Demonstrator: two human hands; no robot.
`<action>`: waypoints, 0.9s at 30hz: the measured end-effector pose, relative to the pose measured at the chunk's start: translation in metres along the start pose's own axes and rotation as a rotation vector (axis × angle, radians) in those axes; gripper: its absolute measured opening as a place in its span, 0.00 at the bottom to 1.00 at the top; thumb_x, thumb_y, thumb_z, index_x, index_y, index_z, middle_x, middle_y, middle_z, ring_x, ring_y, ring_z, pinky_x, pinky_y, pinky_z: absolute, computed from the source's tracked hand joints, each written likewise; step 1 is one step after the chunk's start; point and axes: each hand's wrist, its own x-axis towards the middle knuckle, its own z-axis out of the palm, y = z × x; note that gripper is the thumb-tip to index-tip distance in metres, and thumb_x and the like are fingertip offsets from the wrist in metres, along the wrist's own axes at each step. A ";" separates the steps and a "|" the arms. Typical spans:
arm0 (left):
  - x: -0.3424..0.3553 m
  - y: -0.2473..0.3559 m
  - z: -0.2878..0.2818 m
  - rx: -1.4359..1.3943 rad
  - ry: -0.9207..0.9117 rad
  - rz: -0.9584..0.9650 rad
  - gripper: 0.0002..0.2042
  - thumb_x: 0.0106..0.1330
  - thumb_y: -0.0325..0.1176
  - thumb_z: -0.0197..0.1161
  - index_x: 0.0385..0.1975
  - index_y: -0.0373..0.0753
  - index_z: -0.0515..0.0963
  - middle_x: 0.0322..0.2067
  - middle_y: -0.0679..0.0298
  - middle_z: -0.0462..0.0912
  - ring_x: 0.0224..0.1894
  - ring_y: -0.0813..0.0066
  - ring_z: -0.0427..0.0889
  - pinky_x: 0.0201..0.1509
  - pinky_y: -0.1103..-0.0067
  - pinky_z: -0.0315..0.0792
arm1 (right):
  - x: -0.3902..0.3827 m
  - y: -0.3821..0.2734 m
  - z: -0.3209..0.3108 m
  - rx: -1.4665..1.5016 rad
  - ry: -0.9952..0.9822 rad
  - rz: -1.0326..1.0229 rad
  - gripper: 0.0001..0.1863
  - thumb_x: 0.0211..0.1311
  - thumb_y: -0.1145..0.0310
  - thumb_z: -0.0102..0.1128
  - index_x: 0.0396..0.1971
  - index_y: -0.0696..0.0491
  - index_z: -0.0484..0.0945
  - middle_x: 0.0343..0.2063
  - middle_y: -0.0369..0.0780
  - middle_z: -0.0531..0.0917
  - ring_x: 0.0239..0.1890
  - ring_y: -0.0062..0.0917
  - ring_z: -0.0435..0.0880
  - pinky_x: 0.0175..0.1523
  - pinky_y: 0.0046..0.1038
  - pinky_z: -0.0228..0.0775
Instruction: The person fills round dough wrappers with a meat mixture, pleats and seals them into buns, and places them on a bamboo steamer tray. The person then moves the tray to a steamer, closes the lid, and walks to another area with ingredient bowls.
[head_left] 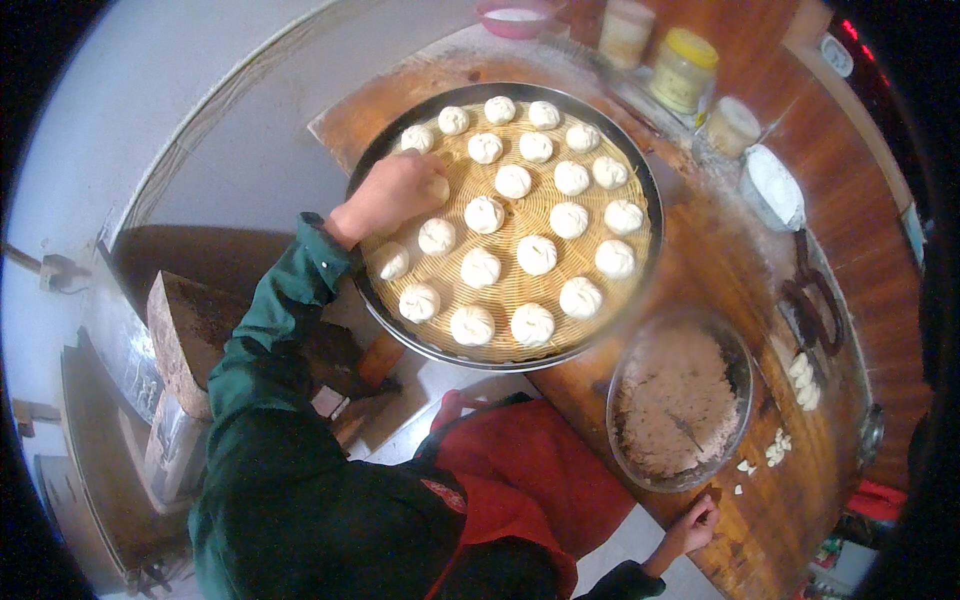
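A large round steamer tray (362, 270) with a dark rim and a woven mat (515, 230) holds many white pleated buns (483, 215), spaced apart. Over the mat's left side, my left hand (395, 192) reaches in, its fingers curled on a bun (437, 190) that shows only in part. By the wooden table's near edge, my right hand (697, 524) is closed, just below an oval bowl (612, 425) of brownish-pink minced filling (680, 395). What its fingers hold, if anything, is hidden; a small dark tip shows beside them.
Small dough pieces (777, 447) and a roll of dough (803, 380) lie right of the bowl. Along the back stand a yellow-lidded jar (684, 70), tubs (733, 127), a container of flour (773, 187) and a pink bowl (515, 16). At left sits a boxy object (195, 330).
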 end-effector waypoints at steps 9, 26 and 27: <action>0.012 -0.005 -0.012 0.045 -0.084 0.022 0.20 0.60 0.37 0.72 0.53 0.44 0.84 0.40 0.50 0.88 0.41 0.57 0.88 0.47 0.66 0.81 | 0.005 -0.001 0.007 -0.016 0.021 0.019 0.16 0.75 0.62 0.62 0.33 0.60 0.82 0.28 0.39 0.85 0.30 0.22 0.76 0.39 0.27 0.71; 0.129 -0.001 0.045 -0.056 0.032 0.182 0.18 0.59 0.33 0.66 0.50 0.42 0.84 0.44 0.48 0.86 0.48 0.49 0.85 0.54 0.63 0.77 | 0.013 -0.019 -0.009 -0.025 -0.026 0.101 0.13 0.75 0.65 0.61 0.34 0.60 0.82 0.28 0.38 0.83 0.32 0.23 0.78 0.42 0.27 0.73; 0.131 0.004 0.047 -0.068 0.041 0.163 0.17 0.59 0.33 0.66 0.50 0.42 0.84 0.44 0.48 0.86 0.48 0.49 0.85 0.55 0.62 0.77 | 0.016 -0.020 -0.008 -0.049 -0.013 0.098 0.13 0.75 0.66 0.60 0.33 0.60 0.81 0.28 0.39 0.83 0.33 0.25 0.78 0.42 0.29 0.74</action>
